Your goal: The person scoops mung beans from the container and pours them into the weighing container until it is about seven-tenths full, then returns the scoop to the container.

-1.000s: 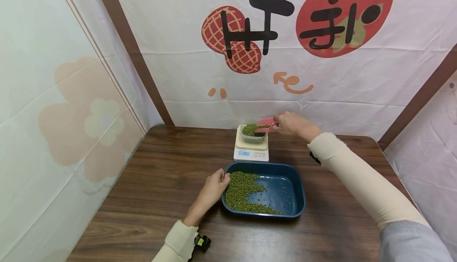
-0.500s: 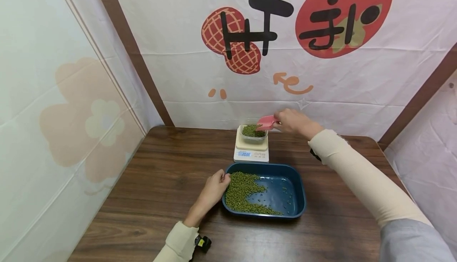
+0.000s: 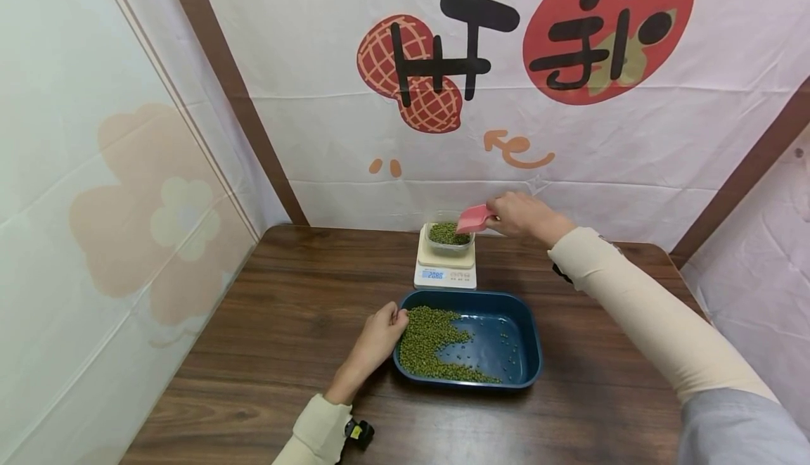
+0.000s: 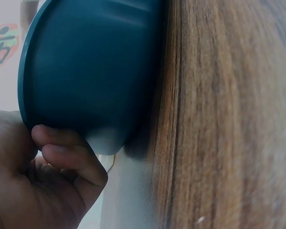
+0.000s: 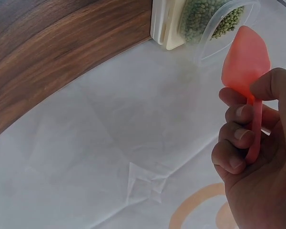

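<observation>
My right hand [image 3: 522, 213] holds a pink scoop [image 3: 474, 219] by its handle. The scoop's blade tilts steeply over the right side of a clear plastic container [image 3: 450, 247] with green mung beans [image 3: 446, 233] inside. Under the container is a white and cream digital kitchen scale [image 3: 446, 280] with a lit display. In the right wrist view the fingers curl round the handle, and the back of the scoop [image 5: 246, 55] faces the camera. My left hand [image 3: 380, 331] pinches the left rim of a dark blue tub [image 3: 496, 345]; mung beans [image 3: 427, 342] lie mostly along its left side.
The wooden table [image 3: 285, 324] ends just behind the scale, where a printed cloth backdrop [image 3: 354, 198] hangs. A second cloth wall [image 3: 133, 261] stands to the left. The tub sits directly in front of the scale.
The scoop has tipped further down over the container and the beans seen at its mouth are gone. The scale's reading has risen. My left hand and the tub stay put.
</observation>
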`<state>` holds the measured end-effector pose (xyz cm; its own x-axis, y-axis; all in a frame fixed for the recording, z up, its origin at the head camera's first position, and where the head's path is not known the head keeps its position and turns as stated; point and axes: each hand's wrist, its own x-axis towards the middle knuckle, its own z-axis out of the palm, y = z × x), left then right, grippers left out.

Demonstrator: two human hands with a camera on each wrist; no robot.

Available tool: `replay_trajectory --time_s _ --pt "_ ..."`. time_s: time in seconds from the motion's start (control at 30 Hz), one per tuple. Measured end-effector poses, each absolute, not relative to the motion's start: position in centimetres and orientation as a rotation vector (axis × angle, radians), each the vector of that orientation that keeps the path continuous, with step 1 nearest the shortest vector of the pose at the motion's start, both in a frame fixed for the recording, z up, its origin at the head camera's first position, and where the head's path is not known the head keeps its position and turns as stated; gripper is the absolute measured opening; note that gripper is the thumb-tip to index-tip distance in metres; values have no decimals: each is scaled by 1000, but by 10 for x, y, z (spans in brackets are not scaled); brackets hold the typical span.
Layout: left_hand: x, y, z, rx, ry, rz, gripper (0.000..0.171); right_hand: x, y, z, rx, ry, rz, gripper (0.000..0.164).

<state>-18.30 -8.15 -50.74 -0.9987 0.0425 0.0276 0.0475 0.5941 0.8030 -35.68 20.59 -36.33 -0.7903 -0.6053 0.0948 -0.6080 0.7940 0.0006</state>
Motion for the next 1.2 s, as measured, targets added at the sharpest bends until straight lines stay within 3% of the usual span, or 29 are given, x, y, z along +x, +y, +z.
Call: replay_trajectory --time_s 1.2 --pt "-184 -80 -509 -65 -2786 -1397 32 -328 212 -368 1046 -2890 138 20"
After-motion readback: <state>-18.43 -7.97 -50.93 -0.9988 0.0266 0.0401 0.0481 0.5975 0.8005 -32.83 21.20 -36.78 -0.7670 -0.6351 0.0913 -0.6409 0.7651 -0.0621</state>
